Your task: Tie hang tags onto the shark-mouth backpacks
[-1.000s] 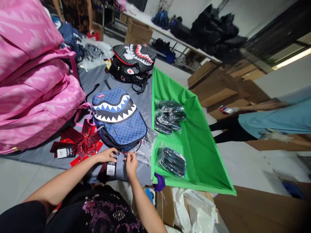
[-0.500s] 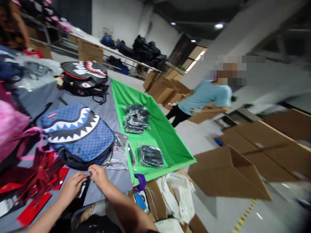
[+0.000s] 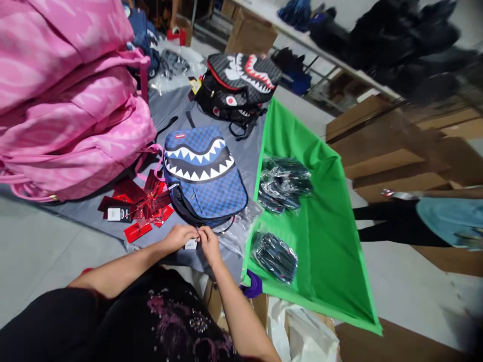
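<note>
A blue checked backpack (image 3: 206, 173) with a printed shark mouth lies face up on the grey-covered table. At its near edge my left hand (image 3: 181, 236) and my right hand (image 3: 208, 243) meet, fingertips pinched together. A hang tag with a white label (image 3: 190, 244) shows just under the left fingers, which seem to hold it. Whatever small piece the right fingers pinch is hidden. To the left lies a pile of red and dark hang tags (image 3: 151, 201) with strings, one bearing a white label.
Pink backpacks (image 3: 86, 125) are stacked high on the left. Beyond the blue one lies a black shark-print backpack (image 3: 241, 83). A green-lined bin (image 3: 328, 241) on the right holds plastic-wrapped bundles (image 3: 275, 256). Cardboard boxes (image 3: 377, 136) and a person in a light blue shirt (image 3: 449, 218) are farther right.
My view has swung left and down, so the bags appear farther right and more of the pink stack shows. Both hands are still together at the blue backpack's near edge.
</note>
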`<act>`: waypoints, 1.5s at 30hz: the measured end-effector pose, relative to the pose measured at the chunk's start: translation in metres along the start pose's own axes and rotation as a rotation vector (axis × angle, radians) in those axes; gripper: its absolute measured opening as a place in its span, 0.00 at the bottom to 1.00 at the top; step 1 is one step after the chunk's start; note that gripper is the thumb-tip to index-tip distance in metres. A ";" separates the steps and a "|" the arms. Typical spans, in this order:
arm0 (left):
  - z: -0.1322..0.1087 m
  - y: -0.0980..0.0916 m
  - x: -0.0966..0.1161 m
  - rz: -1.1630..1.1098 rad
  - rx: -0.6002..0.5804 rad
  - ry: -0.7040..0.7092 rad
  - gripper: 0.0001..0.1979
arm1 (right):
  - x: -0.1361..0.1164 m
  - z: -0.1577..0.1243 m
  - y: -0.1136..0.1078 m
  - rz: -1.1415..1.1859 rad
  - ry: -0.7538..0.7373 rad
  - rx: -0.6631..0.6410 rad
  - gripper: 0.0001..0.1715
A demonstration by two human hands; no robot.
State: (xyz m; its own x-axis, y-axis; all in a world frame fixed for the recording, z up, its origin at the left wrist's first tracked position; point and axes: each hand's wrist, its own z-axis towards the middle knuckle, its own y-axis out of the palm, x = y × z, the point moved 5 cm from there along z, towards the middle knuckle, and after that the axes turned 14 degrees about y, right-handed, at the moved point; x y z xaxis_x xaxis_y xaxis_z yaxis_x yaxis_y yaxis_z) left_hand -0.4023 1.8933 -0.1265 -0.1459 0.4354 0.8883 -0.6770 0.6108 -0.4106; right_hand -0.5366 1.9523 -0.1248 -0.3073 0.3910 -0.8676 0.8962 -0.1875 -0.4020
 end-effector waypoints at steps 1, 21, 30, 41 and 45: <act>0.002 0.001 -0.006 -0.050 0.010 -0.049 0.11 | 0.000 0.002 0.001 0.014 0.023 -0.010 0.13; -0.005 -0.002 -0.026 -0.125 -0.064 -0.207 0.10 | -0.015 0.009 -0.002 -0.185 -0.042 -0.088 0.11; 0.000 0.003 -0.032 -0.380 0.028 -0.241 0.10 | -0.012 0.009 -0.010 -0.123 0.000 -0.098 0.11; 0.002 0.000 -0.030 -0.355 -0.025 -0.269 0.15 | -0.009 0.013 -0.014 -0.115 0.048 -0.157 0.12; 0.004 -0.012 -0.020 -0.189 -0.095 -0.183 0.11 | -0.020 0.011 -0.010 -0.185 -0.012 -0.162 0.10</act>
State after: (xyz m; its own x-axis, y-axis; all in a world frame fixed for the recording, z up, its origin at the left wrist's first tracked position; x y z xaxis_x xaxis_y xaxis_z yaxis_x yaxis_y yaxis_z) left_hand -0.3941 1.8742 -0.1381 -0.1575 0.1862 0.9698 -0.6351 0.7329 -0.2438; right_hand -0.5431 1.9368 -0.1069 -0.4738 0.3945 -0.7873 0.8638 0.0340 -0.5027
